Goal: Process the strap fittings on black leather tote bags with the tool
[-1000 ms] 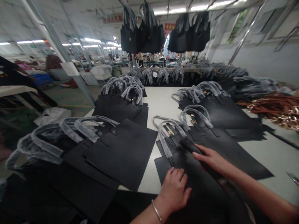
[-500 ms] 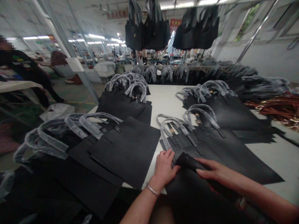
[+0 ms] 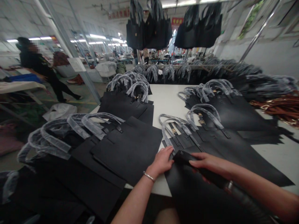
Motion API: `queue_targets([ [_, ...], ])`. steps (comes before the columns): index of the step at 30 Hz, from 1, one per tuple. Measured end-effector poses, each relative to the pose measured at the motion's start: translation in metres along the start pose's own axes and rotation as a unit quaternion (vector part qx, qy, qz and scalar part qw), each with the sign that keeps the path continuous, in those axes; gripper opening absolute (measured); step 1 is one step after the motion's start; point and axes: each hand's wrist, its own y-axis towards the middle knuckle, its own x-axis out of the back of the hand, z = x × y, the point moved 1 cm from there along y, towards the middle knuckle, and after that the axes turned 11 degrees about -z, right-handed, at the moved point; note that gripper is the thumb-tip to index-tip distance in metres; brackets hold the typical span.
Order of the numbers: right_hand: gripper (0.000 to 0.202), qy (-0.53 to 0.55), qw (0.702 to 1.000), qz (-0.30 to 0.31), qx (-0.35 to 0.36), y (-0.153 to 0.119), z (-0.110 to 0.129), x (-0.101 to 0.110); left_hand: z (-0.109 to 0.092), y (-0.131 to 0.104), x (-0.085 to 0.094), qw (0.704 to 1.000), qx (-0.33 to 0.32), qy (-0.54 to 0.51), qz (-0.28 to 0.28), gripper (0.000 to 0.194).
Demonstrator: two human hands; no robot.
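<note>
My right hand is wrapped round a black hand-held tool whose ribbed hose runs off toward the lower right. The tool's blunt front end lies over the top edge of a black bag panel. Bent over that same edge, at the lower end of a plastic-wrapped handle, my left hand grips the panel with its thumb close to the tool. What lies under the left fingers is hidden. Gold-coloured clasps show beside the handles.
Flat black bag panels with wrapped handles lie in piles on the white table. Brown straps rest at the right. Finished black bags hang overhead. A metal post stands at left, and a person walks beyond it.
My right hand and the tool have shifted slightly left, and more of the tool and hose shows. The left hand stays at the panel edge. The person at left has come further into view.
</note>
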Motion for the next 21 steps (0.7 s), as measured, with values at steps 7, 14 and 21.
queue_targets([
  [7,0.044,-0.047,0.999,0.005,-0.012,-0.004,0.011,0.006,0.008,0.005,0.002,0.998,-0.006,-0.054,0.017,0.066],
  [14,0.043,-0.052,0.999,0.001,0.012,0.005,0.017,-0.003,0.011,0.008,0.005,0.996,-0.002,-0.087,0.025,0.069],
  [21,0.060,-0.069,0.997,-0.037,0.010,-0.011,0.000,0.012,0.010,-0.011,0.000,0.984,0.076,-0.145,-0.066,0.077],
])
